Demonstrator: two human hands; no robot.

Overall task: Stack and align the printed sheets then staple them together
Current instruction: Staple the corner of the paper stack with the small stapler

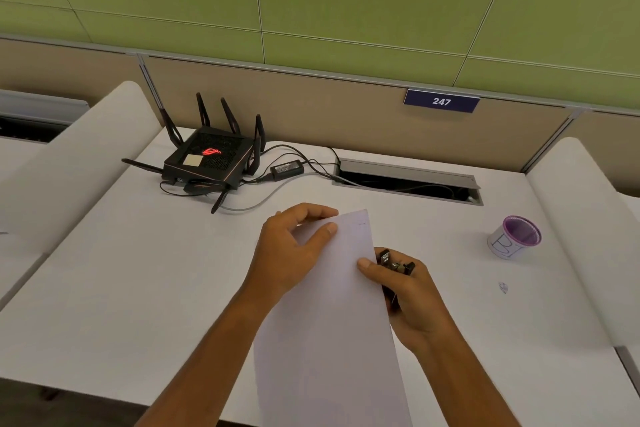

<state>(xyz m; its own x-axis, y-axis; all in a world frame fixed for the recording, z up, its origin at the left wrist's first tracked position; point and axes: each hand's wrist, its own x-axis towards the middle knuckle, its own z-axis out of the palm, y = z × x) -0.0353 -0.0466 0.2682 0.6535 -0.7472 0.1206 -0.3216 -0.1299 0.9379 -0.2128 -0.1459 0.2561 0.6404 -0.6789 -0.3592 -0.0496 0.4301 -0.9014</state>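
Above the white worktop (pixel 145 288), the left hand (pixel 291 250) pinches the sheets (pixel 329 322) at their eleven o'clock corner, while the right hand (pixel 405 298) grip clamps sheets and stapler (pixel 394 265) at three o'clock.

Soft, even overhead light, faint shadows under the hands (pixel 291 253); slightly soft picture, wide-angle bend curving the desk (pixel 138 270) edges.

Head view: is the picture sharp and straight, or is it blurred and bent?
Head view: wide-angle bending curves the partition rail; the sign 247 reads sharply; the sheets look washed out, print unreadable; the stapler in the right hand is slightly blurred.
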